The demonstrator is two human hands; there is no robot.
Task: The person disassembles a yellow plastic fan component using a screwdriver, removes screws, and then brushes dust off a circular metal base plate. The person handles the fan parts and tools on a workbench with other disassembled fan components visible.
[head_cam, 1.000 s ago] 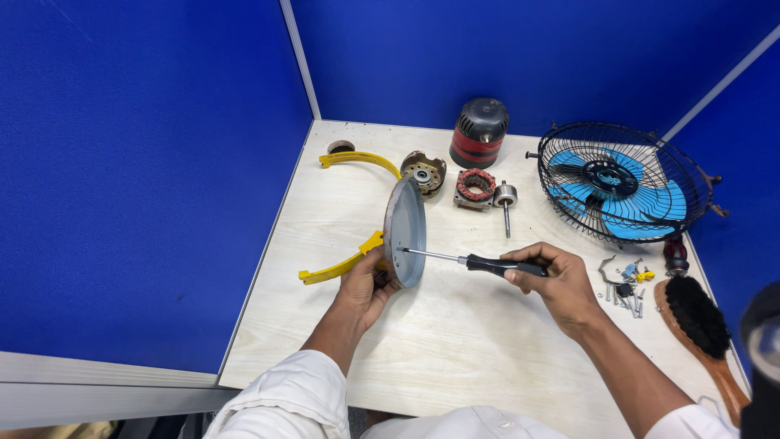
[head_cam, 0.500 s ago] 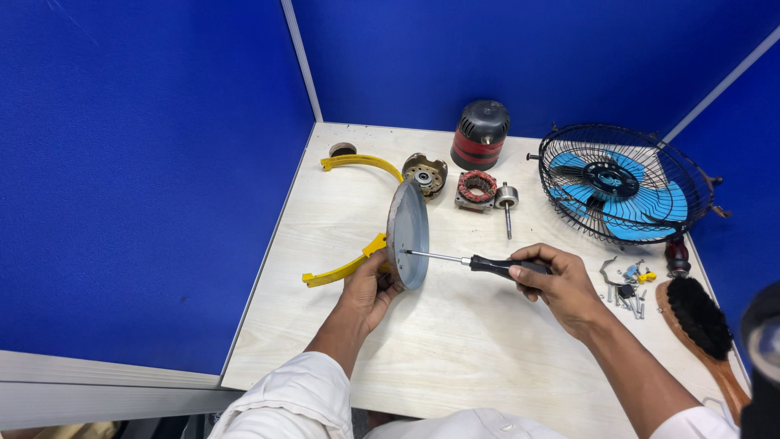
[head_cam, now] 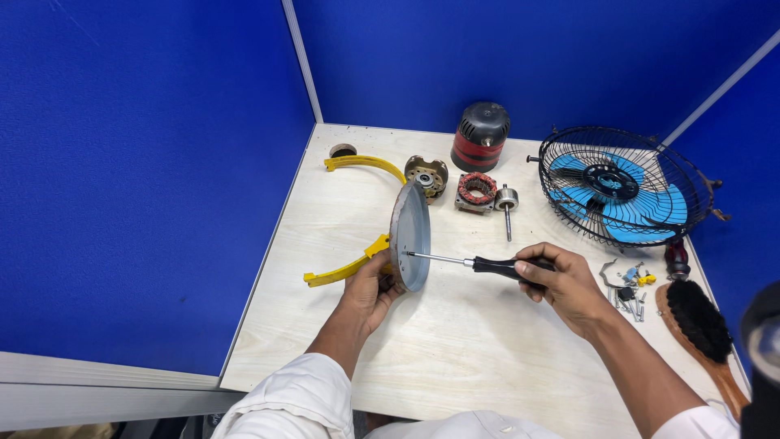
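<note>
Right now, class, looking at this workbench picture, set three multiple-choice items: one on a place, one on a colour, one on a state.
1. Where does the wire fan cage lie?
A. far right of the table
B. near left corner
C. on the floor

2. What colour is the curved bracket?
A. green
B. yellow
C. white

3. How does the grey round plate stand?
A. flat on the table
B. on edge, steadied by the left hand
C. hung on the wall

Answers: 1 A, it sits by the right partition. 2 B, plainly yellow. 3 B, the right hand presses a screwdriver to it.
</note>
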